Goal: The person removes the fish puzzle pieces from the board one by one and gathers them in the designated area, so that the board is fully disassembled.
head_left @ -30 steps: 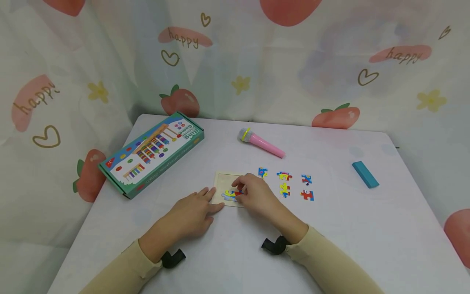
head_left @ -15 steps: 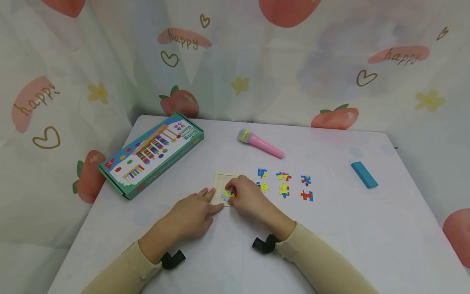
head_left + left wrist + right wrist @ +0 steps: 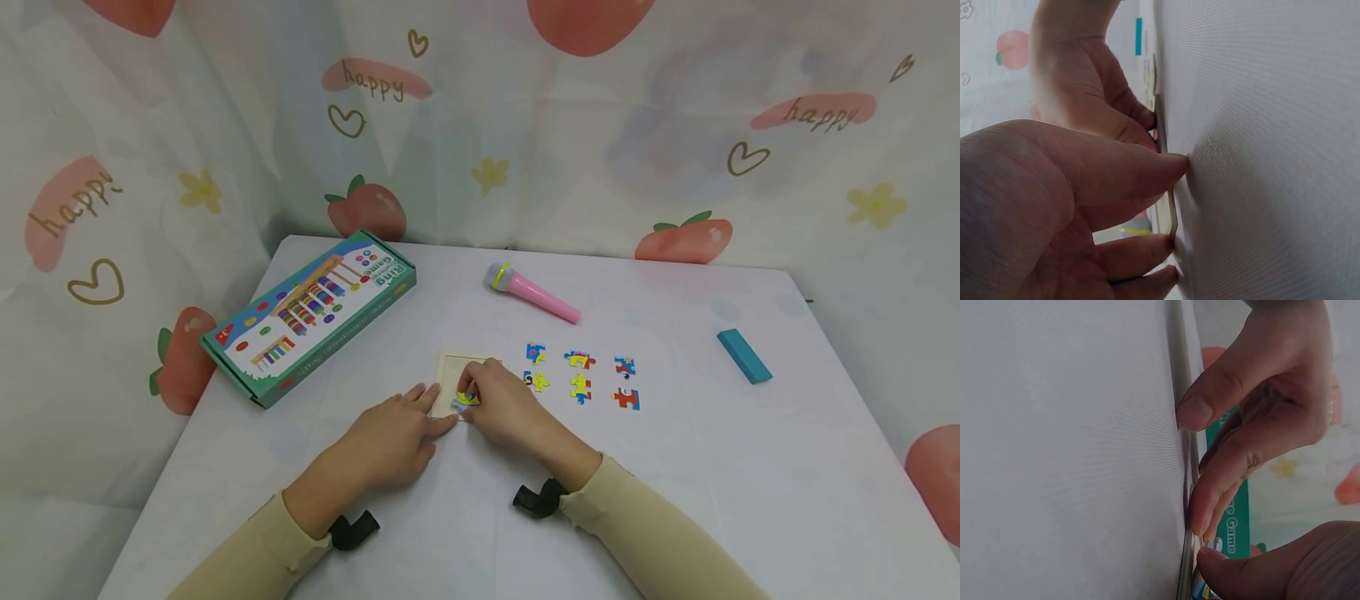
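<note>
A shallow wooden puzzle tray (image 3: 450,371) lies flat on the table in the head view. Inside its near left corner sits a yellow and blue puzzle piece (image 3: 463,402), partly hidden by fingers. My right hand (image 3: 513,406) is over the tray, thumb and forefinger pinching at a puzzle piece there; the fingers mostly cover it. With fairly straight fingers, my left hand (image 3: 393,433) rests at the tray's left edge. In the left wrist view its thumb (image 3: 1160,169) touches the tray's thin side. The right thumb (image 3: 1222,569) shows beside the tray in the right wrist view.
Several loose puzzle pieces (image 3: 581,388) lie in two rows right of the tray. Behind them is a pink toy microphone (image 3: 536,293). A green game box (image 3: 311,317) stands at the back left, a teal block (image 3: 746,357) at the right.
My right hand has moved left across the tray, then barely shifted. A loose piece it had hidden beside the tray now shows. The left hand has stayed in place.
</note>
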